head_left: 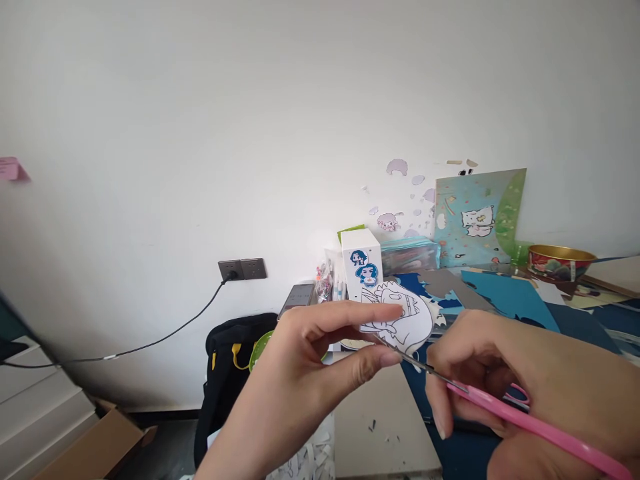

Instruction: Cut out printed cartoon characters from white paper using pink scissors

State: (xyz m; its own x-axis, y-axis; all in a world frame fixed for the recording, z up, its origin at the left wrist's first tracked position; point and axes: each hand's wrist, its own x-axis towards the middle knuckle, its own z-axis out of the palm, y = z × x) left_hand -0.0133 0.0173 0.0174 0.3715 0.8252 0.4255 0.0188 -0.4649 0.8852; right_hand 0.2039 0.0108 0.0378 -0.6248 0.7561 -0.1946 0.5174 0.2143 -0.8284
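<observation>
Between the thumb and index finger of my left hand [320, 353] is a paper cutout [417, 323], white with a black line drawing of a character. My right hand [545, 380] grips a pair of scissors [520, 413] with pink handles. Their metal blades reach left to the lower edge of the cutout, close to my left thumb tip. Whether the blades are fully closed on the paper is hard to see. Below my hands lies a pale board [385, 420] with small dark scraps on it.
Behind my hands stand a white box [361, 243] with stickers and a clear pouch [410, 257]. Blue paper pieces [510, 293] and a red-gold bowl [560, 262] lie to the right. A black backpack [220, 360] and a plugged-in cable [165, 340] are at left; white paper scraps [310, 460] sit below.
</observation>
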